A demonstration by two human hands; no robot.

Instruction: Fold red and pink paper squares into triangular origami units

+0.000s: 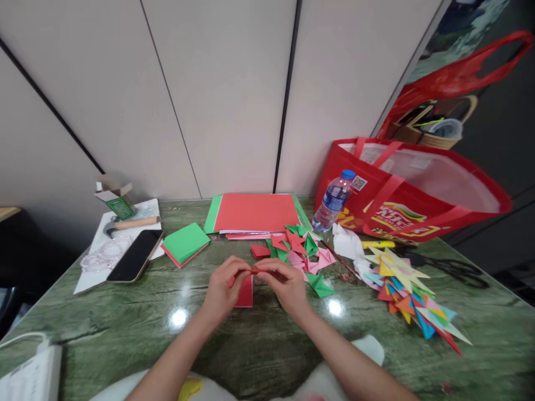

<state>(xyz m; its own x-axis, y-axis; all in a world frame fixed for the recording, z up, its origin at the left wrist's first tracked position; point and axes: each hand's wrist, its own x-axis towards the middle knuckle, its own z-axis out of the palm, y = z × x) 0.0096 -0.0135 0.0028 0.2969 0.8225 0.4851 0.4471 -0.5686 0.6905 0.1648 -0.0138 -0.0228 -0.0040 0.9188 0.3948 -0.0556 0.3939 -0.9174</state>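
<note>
Left fingers (238, 268): I see them pinched closed on the upper left edge of a red paper (244, 294).
Right fingers (268, 271): also closed in a pinch, on the same upper edge, tips almost meeting the left ones.
Left hand (222, 294): raised just above the bench (125, 323), wrist low, likely so the edge can be pressed between thumb and forefinger.
Right hand (286, 285): mirrors it on the other side of the red paper.
Red paper: at the centre of the bench, its top edge lifted in both grips and its lower part hanging down to the surface.
Folded pieces (301, 250): a loose heap of red, green and pink, just behind and right of the red paper, close enough to reach.
Green squares (185, 242): a neat stack behind and left of the red paper.
Large red sheets (257, 213): flat against the wall, straight behind the red paper.
Phone (136, 255): farther left of the red paper, face down beside a hammer (131, 224).
Water bottle (333, 203): behind and right of the red paper, leaning on a red bag (418, 195).
Coloured points (409, 289): a fanned cluster well right of the red paper, with scissors (455, 268) beyond it.
</note>
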